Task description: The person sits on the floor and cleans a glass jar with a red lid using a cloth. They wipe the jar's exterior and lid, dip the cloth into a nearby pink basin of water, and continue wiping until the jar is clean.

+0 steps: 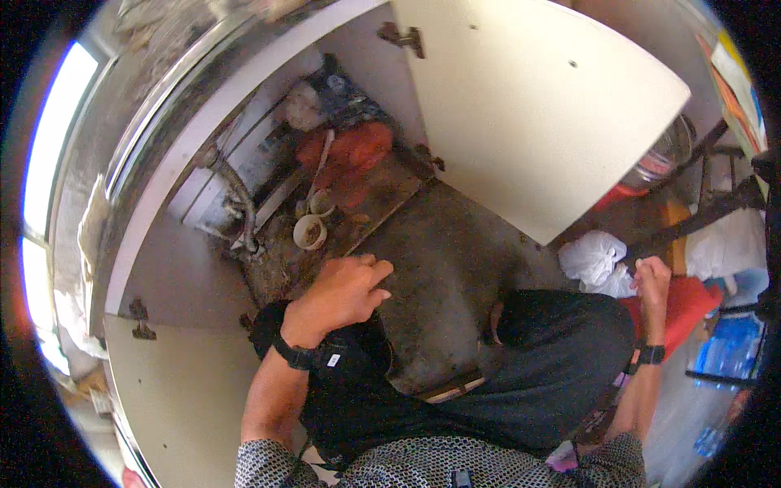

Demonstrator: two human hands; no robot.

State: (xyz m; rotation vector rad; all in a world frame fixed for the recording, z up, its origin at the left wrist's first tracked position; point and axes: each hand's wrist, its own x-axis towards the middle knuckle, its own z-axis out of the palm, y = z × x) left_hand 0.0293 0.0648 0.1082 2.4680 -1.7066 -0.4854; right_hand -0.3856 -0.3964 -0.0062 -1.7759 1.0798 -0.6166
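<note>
My left hand (345,296) hovers above my bent knee, in front of the open cabinet. Its fingers are loosely curled, with a gap between thumb and forefinger and nothing visible in them. My right hand (653,280) is out to the right, fingers curled, beside a crumpled white plastic bag (592,256). Whether it grips the bag's edge is unclear. A red bag (686,308) lies behind that wrist. On the stained cabinet floor stands a white cup (310,233) with brown residue inside, close to a second small container (321,202).
A flexible hose (238,189) runs down inside the cabinet, left of the cups. Red plastic (360,152) and dark bundles fill its back corner. The right cabinet door (537,110) and left door (189,396) stand open. Blue-wrapped packs (729,348) sit at far right.
</note>
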